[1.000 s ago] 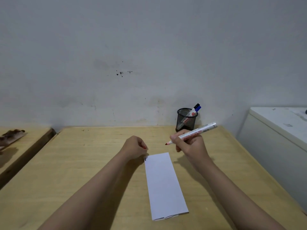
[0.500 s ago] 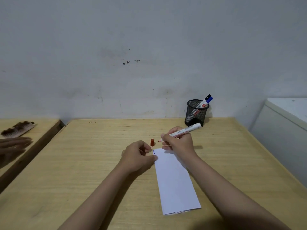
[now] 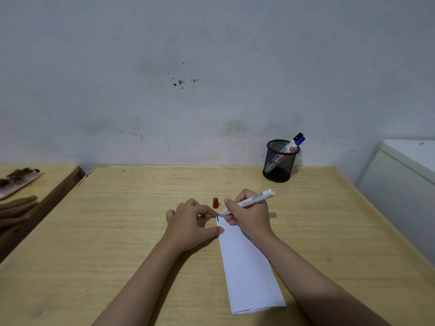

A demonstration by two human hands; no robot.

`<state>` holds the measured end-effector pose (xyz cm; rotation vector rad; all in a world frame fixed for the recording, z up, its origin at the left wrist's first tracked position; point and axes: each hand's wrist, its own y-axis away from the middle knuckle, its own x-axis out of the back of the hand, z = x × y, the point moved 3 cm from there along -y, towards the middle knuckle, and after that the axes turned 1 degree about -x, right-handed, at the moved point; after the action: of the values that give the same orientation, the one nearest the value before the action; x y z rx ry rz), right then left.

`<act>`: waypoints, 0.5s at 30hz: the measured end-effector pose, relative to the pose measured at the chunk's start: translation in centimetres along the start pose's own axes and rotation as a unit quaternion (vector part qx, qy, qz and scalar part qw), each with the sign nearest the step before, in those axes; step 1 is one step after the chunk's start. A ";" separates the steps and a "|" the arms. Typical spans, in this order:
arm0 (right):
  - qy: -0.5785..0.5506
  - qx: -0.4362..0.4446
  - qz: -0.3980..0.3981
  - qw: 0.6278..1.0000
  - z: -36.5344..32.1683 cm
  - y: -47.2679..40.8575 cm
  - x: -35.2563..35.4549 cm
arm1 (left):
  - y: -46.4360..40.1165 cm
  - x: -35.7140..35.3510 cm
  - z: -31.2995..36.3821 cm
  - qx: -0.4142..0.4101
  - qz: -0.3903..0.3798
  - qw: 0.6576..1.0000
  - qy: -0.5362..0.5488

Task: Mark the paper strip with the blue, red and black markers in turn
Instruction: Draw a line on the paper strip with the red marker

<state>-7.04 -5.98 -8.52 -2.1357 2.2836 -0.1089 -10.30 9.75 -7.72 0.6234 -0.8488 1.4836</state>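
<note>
White paper strip (image 3: 247,262) btwn hands; left hand (image 3: 191,225) pins its edge w/ thumb, right hand (image 3: 249,214) grips red marker (image 3: 247,203).

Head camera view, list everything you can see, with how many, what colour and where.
table: one, light wood, fills the foreground
paper strip: one, white, centre of the table, short blue mark at its far left corner
red marker: one, white barrel, uncapped, tip at the strip's far left corner
cap: one, red, upright on the table beyond the strip
pen cup: one, black mesh, far right of the table, two markers inside
cabinet: one, white, right
left hand: steadies the strip's left edge
right hand: grips the red marker
</note>
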 end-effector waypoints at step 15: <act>0.041 0.008 -0.004 0.999 0.7 -0.2 0.1 | -0.4 0.0 -0.3 -0.010 -0.001 1.000 -0.028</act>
<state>-6.77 -6.14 -9.20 -2.1732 2.3080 -0.2194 -9.90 10.00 -7.84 0.6534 -0.9044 1.4594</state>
